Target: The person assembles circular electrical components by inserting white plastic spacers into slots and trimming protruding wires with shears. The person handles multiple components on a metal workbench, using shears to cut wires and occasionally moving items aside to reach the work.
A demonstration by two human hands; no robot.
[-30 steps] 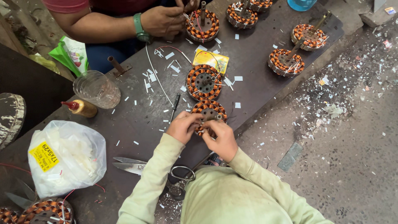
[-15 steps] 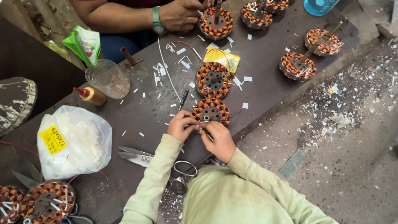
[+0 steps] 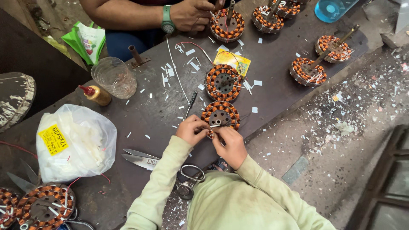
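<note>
Two hands meet at the near rim of a copper-wound stator lying flat on the dark bench. The left hand pinches a small white slip between fingertips at the winding's edge; the right hand is closed beside it, fingertips on the same spot. The step in hand looks like tucking insulation slips into the slots between coils. The next slip seems to call for a steady press straight into a slot, with the ring held from turning. This stator is a round ring of orange-brown coils about a grey hub with holes. Just beyond the grips lies a second stator; scissors lie left of the left grip.
</note>
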